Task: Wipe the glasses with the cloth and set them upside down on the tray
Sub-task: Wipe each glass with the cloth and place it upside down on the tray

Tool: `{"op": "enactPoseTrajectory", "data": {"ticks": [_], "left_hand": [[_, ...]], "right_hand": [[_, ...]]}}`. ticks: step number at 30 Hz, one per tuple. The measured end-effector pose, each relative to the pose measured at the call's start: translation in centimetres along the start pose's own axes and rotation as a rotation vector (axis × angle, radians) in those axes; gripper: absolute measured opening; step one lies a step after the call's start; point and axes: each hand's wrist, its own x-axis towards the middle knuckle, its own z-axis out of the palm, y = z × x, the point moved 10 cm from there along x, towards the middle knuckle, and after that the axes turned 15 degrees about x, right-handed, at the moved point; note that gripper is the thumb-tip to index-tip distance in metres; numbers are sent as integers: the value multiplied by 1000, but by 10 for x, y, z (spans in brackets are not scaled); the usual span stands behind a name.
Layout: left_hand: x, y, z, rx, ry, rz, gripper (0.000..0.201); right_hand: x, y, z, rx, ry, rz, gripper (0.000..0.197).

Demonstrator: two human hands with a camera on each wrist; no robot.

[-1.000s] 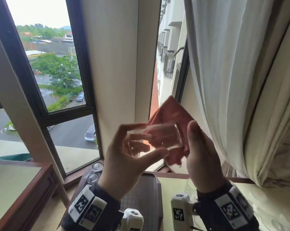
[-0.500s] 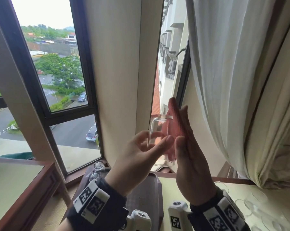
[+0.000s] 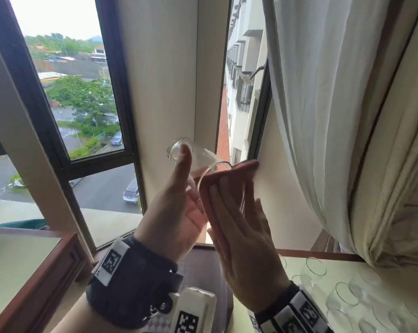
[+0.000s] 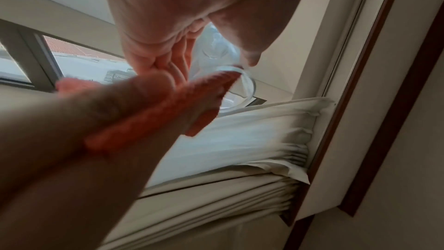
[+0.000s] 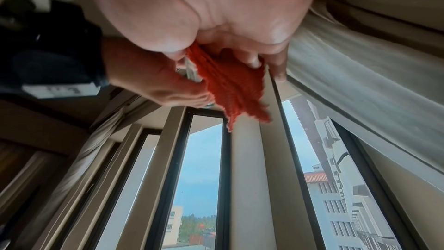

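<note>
Glass [image 3: 198,162] lay tilted in the left hand's [image 3: 176,212] grip so the right hand's [image 3: 241,239] flat fingers could press the cloth [image 3: 236,171] against its rim.

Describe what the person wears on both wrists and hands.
The left hand and the right hand are bare, with no gloves and no sleeves visible. Each wrist carries a black band with white tags printed with black square-pattern markers. A white camera block, also bearing such a marker, sits at the left wrist.
</note>
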Motion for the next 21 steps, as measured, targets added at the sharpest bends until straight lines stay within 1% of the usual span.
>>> {"op": "enactPoseTrajectory", "data": {"ticks": [4,7,9,12,15,17,19,21], "left_hand": [[1,0,1,71,0,37,85],[-2,-3,3,177,-48,71,82],[-5,-5,5,208,-60,60,82],[-5,-10,2,146,-51,-6,79],[-4,-14,-4,65,-21,-58,75],[-3,-16,-7,54,-12,-79,77],[-3,-18,-8,26,-29,-110,82],[-2,-19,-9,-48,-53,-127,86]], "right_hand": [[4,-1,0,-57,-7,52,58],[15,-4,-5,-88,-45,93,55],[20,-6,-5,-99,-82,108,56],[23,-9,-5,-44,-58,91,54],[19,-16,-15,65,84,-11,42],[15,-19,-21,75,147,-77,39],[13,-19,-21,62,131,-94,44],[10,-16,-12,30,56,-71,54]]}}
